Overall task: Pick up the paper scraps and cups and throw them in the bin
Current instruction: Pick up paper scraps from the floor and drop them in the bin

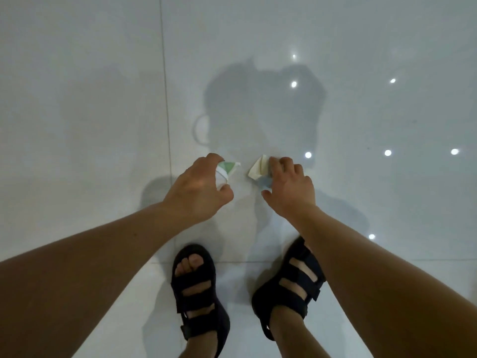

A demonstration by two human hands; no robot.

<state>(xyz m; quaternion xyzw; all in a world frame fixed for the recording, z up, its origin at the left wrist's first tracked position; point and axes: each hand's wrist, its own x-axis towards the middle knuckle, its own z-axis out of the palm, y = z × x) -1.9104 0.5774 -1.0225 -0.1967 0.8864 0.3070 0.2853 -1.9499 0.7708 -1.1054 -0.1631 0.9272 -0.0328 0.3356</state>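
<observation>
Left hand (198, 188) fingers (214, 158) curl round one green-and-white scrap (227, 168). Right hand (291, 189) pinches two: cream scrap (258, 167), pale blue scrap (265, 182). Two black sandals (196, 288) on the tiled floor (103, 99).

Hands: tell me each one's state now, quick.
Left hand: fingers curled round a white and green paper piece.
Right hand: fingers curled round cream and pale blue paper scraps.
</observation>
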